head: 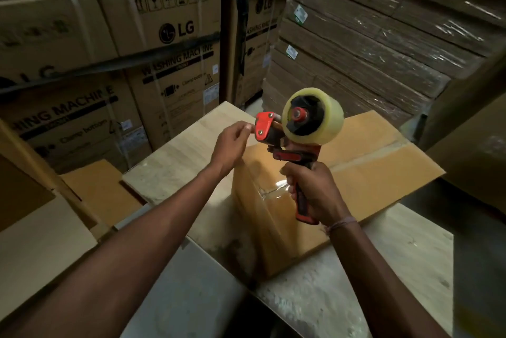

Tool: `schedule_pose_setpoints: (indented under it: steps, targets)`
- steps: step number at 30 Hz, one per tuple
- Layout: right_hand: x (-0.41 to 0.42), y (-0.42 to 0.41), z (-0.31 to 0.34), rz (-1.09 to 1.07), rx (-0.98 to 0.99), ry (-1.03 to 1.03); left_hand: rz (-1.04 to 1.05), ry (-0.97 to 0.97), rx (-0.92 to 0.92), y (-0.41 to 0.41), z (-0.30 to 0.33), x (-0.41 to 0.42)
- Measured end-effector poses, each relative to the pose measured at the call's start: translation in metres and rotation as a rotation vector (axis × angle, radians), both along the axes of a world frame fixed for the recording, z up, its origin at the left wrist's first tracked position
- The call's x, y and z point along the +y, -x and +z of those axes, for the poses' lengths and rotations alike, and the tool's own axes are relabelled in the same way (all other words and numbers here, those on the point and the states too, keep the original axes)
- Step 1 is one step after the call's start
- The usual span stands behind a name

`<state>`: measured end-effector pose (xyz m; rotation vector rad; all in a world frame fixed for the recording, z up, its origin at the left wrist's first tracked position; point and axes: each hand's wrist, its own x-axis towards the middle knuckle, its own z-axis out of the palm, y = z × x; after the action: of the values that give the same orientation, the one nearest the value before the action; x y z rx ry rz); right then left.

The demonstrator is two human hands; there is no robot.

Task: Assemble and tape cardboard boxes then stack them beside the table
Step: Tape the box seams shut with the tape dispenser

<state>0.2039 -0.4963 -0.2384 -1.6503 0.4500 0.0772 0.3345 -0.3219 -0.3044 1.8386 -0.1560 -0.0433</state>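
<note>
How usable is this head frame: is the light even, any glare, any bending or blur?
Head view: light is uneven, brightest on the cardboard box and tape dispenser, with dark corners; glare shows on the tape strip and the wrapped stack of flat cardboard; wide-angle bending curves the LG cartons; the edges look soft, while both hands stay fairly sharp.

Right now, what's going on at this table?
A person is taping up a cardboard box on the table. The right hand grips the handle of a red tape dispenser, held above the box, while the left hand pinches at its front end, apparently picking at the clear tape. One tape strip already crosses the box's near edge.
</note>
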Motion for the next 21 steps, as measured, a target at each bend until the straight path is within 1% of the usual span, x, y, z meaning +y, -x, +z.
schedule_pose_setpoints:
  steps: [1, 2, 4, 6, 8, 11, 14, 16, 19, 21]
  targets:
    - [0.002, -0.004, -0.001, -0.014, -0.01, 0.062, 0.017, 0.097, 0.057, 0.004, 0.01, 0.004]
    - [0.005, -0.008, -0.002, -0.032, -0.021, 0.127, 0.005, 0.206, 0.152, 0.008, 0.02, 0.008]
    - [0.012, -0.015, -0.004, -0.044, -0.045, 0.27, -0.08, 0.406, 0.366, 0.014, 0.038, 0.017]
    - [0.022, -0.019, -0.006, -0.04, -0.073, 0.395, -0.131, 0.516, 0.505, 0.016, 0.047, 0.026]
    - [0.031, -0.022, -0.008, -0.042, -0.1, 0.439, -0.125, 0.614, 0.589, 0.017, 0.05, 0.035]
    - [0.04, -0.022, -0.01, -0.031, -0.118, 0.44, -0.093, 0.765, 0.713, 0.02, 0.05, 0.044]
    - [0.048, -0.02, -0.011, -0.041, -0.159, 0.446, -0.059, 0.858, 0.825, 0.022, 0.048, 0.046]
    - [0.052, -0.017, -0.01, -0.036, -0.197, 0.471, -0.031, 0.885, 0.873, 0.022, 0.047, 0.048]
    - [0.054, -0.015, -0.011, -0.022, -0.234, 0.48, 0.016, 0.867, 0.911, 0.019, 0.047, 0.049]
    - [0.054, -0.013, -0.012, -0.012, -0.246, 0.481, 0.039, 0.813, 0.919, 0.017, 0.049, 0.049]
